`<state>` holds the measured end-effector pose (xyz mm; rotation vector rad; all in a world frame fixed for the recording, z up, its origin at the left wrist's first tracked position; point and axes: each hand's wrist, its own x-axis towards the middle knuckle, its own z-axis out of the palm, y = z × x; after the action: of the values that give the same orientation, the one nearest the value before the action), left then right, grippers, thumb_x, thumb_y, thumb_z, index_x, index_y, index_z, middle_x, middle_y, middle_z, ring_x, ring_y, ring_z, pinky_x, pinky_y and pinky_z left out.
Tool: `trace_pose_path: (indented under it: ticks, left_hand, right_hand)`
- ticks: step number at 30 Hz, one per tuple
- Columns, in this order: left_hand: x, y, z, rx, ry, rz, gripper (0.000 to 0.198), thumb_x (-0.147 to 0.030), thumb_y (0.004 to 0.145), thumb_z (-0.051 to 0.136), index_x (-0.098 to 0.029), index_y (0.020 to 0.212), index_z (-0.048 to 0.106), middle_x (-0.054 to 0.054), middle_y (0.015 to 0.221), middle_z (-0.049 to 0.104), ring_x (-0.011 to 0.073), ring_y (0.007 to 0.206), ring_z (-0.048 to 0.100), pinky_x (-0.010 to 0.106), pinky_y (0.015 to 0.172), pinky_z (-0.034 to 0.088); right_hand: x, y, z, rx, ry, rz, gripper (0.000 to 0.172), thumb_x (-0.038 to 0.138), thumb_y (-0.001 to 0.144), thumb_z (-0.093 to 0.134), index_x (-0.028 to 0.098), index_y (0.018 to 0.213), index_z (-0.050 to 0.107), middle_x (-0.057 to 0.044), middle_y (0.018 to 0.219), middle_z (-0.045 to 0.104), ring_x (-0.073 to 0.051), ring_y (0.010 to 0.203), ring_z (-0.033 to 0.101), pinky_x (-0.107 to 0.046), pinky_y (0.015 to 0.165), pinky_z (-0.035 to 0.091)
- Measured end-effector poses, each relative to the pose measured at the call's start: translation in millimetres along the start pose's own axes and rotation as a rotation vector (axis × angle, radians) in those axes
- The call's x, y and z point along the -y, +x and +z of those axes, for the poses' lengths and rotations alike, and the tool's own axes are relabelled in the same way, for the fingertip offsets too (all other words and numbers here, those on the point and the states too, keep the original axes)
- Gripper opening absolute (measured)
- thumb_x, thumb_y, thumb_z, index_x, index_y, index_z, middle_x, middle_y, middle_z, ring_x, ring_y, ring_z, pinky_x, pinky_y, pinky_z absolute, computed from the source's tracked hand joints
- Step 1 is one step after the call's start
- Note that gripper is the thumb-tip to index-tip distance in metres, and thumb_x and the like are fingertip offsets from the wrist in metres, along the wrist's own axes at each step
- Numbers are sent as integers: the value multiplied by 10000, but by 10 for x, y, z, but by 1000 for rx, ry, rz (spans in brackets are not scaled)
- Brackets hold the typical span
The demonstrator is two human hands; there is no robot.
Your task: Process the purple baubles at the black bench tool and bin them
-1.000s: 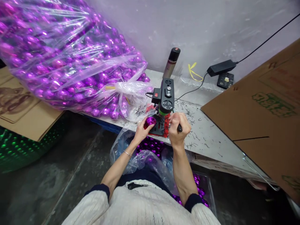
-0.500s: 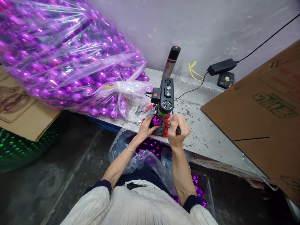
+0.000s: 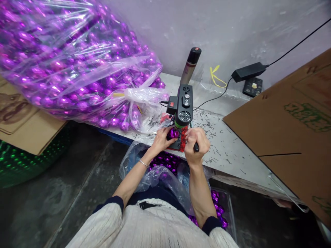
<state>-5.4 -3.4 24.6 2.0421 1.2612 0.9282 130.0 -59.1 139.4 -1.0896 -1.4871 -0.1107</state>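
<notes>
Under a small black press-like machine (image 3: 184, 103) on the bench, my left hand (image 3: 163, 138) holds a shiny purple ball (image 3: 173, 133) between thumb and fingers. The ball is over a dark plate with red material (image 3: 183, 136) beside it. To the right of the plate, my right hand (image 3: 197, 140) is closed in a fist around a black handle (image 3: 196, 147), whose end pokes out below the fingers. The rest of the handle is hidden by the hand.
A clear bag of purple balls (image 3: 77, 69) fills the back left. Behind the machine stands a spray can (image 3: 190, 65). A cardboard box (image 3: 289, 120) is on the right. Black bits are scattered over the bench (image 3: 232, 151). An open bag of purple balls (image 3: 165, 162) hangs below its edge.
Both hands keep nearly the same places, the left still at the ball and the right still around the handle. The view has shifted slightly.
</notes>
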Motion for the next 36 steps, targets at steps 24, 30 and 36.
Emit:
trace_pose_path:
  ticks: [24,30,36]
  left_hand:
    - [161,-47,141,-26,-141,5,659,-475,814,798,-232,1384,576,120,1364,666,294,1285,616,476,1099,482]
    - [158,-37,148,-44,-156,31,648,-462,823,793,-217,1382,575,131,1366,663,290,1287,619,470,1100,484]
    - [177,-41,169,-55,-183,46,630,-436,829,789,-216,1381,578,134,1365,665,290,1291,618,476,1106,479]
  right_hand:
    - [-372,-561,250,-138,34,-125,275,284,1008,426,232,751,509,-5,723,598,-135,625,566,-327,652,479]
    - [-384,-591,274,-143,96,-91,279,294,1017,413,232,762,508,7,749,571,-131,642,591,-330,666,503]
    - [-456,-649,277,-110,59,-166,260,250,1006,420,225,764,513,9,755,584,-123,656,595,-306,649,496]
